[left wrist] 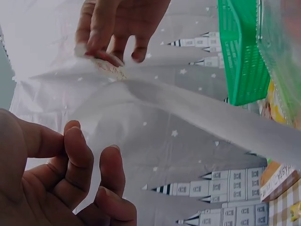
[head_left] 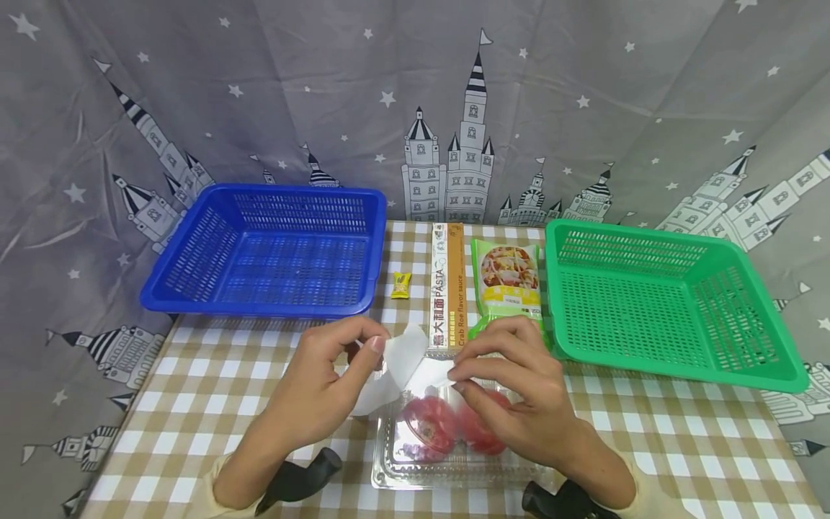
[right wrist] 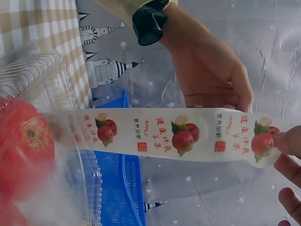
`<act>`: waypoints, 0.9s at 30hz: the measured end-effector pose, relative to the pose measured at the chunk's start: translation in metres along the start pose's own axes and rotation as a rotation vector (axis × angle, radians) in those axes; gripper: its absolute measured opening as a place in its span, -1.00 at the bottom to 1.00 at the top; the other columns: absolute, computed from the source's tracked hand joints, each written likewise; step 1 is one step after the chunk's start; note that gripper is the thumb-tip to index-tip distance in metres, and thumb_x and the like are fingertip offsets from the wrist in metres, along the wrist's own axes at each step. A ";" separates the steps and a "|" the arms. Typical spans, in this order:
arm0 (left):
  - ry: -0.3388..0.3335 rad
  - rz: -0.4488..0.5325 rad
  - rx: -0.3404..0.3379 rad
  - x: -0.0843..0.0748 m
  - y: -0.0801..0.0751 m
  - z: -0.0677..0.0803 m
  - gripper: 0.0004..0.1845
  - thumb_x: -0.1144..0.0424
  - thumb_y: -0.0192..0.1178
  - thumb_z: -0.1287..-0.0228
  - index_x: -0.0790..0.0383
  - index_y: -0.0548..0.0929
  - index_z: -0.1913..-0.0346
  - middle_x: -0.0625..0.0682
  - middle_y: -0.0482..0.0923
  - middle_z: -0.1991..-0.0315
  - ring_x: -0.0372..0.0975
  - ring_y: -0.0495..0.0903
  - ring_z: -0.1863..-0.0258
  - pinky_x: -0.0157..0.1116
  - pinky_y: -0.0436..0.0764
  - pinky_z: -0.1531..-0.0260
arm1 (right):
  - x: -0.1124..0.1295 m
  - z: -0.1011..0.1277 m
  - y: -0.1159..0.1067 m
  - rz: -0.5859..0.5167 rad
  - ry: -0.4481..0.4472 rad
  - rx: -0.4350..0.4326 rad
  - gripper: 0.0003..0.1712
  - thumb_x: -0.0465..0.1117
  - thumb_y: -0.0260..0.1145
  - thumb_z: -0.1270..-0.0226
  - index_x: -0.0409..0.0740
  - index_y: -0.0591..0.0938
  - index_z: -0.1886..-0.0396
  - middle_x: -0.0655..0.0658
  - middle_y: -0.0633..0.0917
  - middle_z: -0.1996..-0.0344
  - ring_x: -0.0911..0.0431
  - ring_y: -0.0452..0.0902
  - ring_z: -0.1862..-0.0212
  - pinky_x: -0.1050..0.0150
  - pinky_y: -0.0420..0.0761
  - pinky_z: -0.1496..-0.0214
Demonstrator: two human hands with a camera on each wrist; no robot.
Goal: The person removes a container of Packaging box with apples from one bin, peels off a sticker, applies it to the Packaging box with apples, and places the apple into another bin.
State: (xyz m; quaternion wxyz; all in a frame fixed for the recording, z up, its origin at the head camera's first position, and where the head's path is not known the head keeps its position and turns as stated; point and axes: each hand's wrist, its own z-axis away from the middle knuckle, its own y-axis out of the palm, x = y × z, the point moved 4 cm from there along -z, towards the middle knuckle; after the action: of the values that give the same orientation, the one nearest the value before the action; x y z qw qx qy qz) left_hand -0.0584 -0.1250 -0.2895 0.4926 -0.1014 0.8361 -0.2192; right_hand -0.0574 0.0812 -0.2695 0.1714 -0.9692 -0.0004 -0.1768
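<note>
On the checked table [head_left: 655, 440], a box [head_left: 384, 460] is set; above it a label strip [right wrist: 157, 135] is pinched by the right hand [head_left: 528, 396], while a pinch by the left hand [head_left: 314, 396] cannot be confirmed. Label peeling is judged in hand; a controlled pull is called for.

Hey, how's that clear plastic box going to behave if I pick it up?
The clear plastic box may flex, since its walls look thin. Its weight probably comes from the red apples inside, and their rounded shapes could roll if it tips.
</note>
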 end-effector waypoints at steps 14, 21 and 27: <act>-0.075 -0.007 -0.238 0.020 -0.042 0.020 -0.80 0.52 -0.02 -0.32 0.26 0.55 0.39 -0.03 0.49 0.52 -0.25 0.46 0.49 -0.39 0.43 0.49 | -0.004 0.006 -0.003 0.008 0.052 0.015 -0.91 -0.28 0.28 -0.21 -0.20 0.67 0.44 -0.12 0.64 0.40 -0.03 0.39 0.25 0.16 0.26 0.09; -0.158 0.012 -0.353 0.040 -0.059 0.039 -0.83 0.52 -0.05 -0.34 0.42 0.54 0.38 0.08 0.47 0.52 -0.23 0.42 0.51 -0.42 0.41 0.50 | -0.006 0.009 -0.003 0.011 0.056 0.012 -0.92 -0.30 0.28 -0.19 -0.22 0.65 0.45 -0.11 0.65 0.41 -0.04 0.41 0.26 0.15 0.26 0.09; -0.279 -0.043 -0.456 0.056 -0.072 0.059 -0.83 0.50 -0.03 -0.34 0.45 0.53 0.38 0.06 0.49 0.55 -0.23 0.39 0.53 -0.43 0.37 0.49 | -0.009 0.011 -0.004 0.002 0.069 0.007 -0.94 -0.31 0.30 -0.18 -0.22 0.64 0.44 -0.11 0.66 0.42 -0.03 0.42 0.26 0.13 0.24 0.08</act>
State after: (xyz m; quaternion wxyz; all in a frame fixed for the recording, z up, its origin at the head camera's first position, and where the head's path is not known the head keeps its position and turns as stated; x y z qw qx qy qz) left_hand -0.0376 -0.2262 -0.3240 0.5628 -0.2567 0.7855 -0.0196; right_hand -0.0619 0.0890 -0.2810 0.1750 -0.9619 0.0057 -0.2099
